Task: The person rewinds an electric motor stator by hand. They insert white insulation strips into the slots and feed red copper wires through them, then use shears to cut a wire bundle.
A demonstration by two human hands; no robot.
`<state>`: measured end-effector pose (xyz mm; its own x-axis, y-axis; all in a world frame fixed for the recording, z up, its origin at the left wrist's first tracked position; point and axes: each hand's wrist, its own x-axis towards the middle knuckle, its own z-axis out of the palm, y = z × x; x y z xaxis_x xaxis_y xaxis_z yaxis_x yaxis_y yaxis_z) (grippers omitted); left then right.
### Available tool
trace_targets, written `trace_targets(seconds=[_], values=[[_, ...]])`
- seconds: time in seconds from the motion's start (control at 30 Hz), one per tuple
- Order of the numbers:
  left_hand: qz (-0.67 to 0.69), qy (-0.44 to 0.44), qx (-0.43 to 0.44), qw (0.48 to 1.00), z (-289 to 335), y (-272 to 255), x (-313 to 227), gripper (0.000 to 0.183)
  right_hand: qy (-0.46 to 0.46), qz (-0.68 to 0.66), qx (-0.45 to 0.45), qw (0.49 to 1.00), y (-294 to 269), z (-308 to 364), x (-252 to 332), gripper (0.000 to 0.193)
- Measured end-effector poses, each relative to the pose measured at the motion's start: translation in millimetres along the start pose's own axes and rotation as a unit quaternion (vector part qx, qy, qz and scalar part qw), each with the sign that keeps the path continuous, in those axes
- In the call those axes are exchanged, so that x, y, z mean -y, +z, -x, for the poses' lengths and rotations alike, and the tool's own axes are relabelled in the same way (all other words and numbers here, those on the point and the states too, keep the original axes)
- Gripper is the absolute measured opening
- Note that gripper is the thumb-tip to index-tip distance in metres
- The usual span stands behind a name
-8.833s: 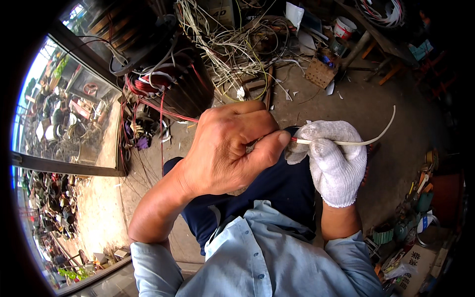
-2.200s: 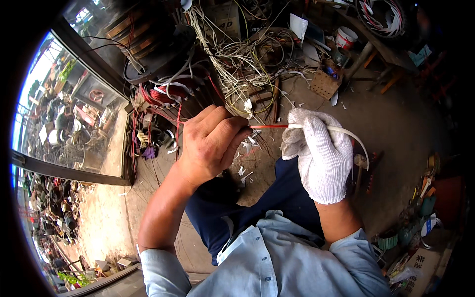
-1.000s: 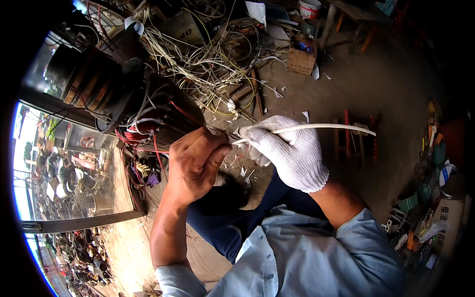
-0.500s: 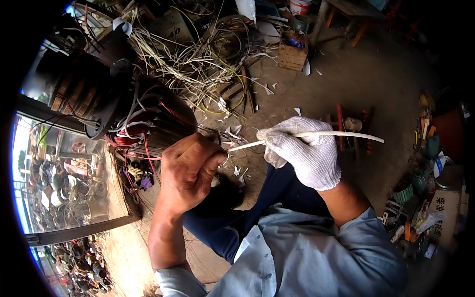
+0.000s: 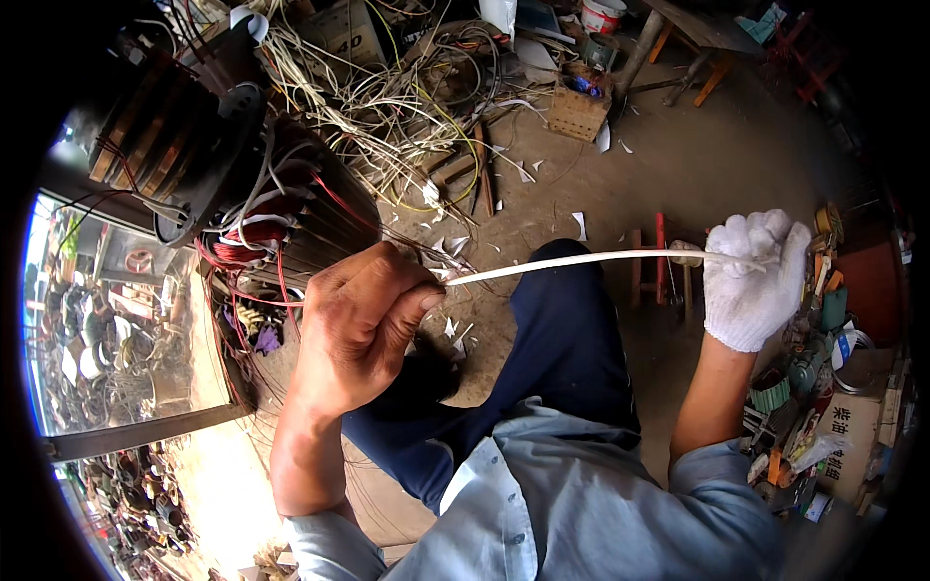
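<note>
My bare left hand (image 5: 358,324) is closed, pinching the near end of a thin white flexible sleeve (image 5: 572,259) between thumb and forefinger. From there the sleeve runs rightward in a shallow arch over my dark trousers. Its far end lies across the upturned palm of my right hand (image 5: 756,281), which wears a white knitted glove. The gloved fingers are loosely bent and apart, not closed round the sleeve. Just beyond my left hand sits a large motor-like machine part (image 5: 325,198) with red, white and grey leads; any wire inside the sleeve is hidden by my left fingers.
A tangle of pale cables (image 5: 387,116) covers the floor ahead. White scraps (image 5: 579,226) lie about. A wooden box (image 5: 579,108) stands farther off, a red-legged stool (image 5: 661,259) is beyond the sleeve, and tools and cartons (image 5: 852,426) crowd the right side. A glass pane (image 5: 126,329) is at left.
My right hand has slid right along the sleeve to its far end, and its fingers have loosened. My left hand keeps its pinch, almost in place. The view has shifted slightly.
</note>
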<state>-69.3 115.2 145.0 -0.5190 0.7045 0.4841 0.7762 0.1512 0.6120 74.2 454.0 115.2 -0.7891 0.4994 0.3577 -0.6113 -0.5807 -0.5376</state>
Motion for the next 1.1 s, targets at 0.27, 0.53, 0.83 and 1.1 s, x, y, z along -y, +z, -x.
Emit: trace_targets(seconds=[0.27,0.53,0.83,1.1], values=[[-0.029,0.021,-0.006,0.999,-7,6,7,0.012,0.170,0.178,0.087,0.965,49,48,-107,0.048],[-0.152,0.036,-0.080,0.984,19,-32,33,0.018,0.142,0.177,0.032,0.973,105,19,-137,0.021],[-0.132,0.106,-0.088,0.982,26,-33,58,0.023,0.154,0.215,0.183,0.947,124,24,-171,0.021],[-0.257,0.131,-0.120,0.950,34,-69,98,0.040,0.123,0.192,0.119,0.966,129,-4,-187,0.035]])
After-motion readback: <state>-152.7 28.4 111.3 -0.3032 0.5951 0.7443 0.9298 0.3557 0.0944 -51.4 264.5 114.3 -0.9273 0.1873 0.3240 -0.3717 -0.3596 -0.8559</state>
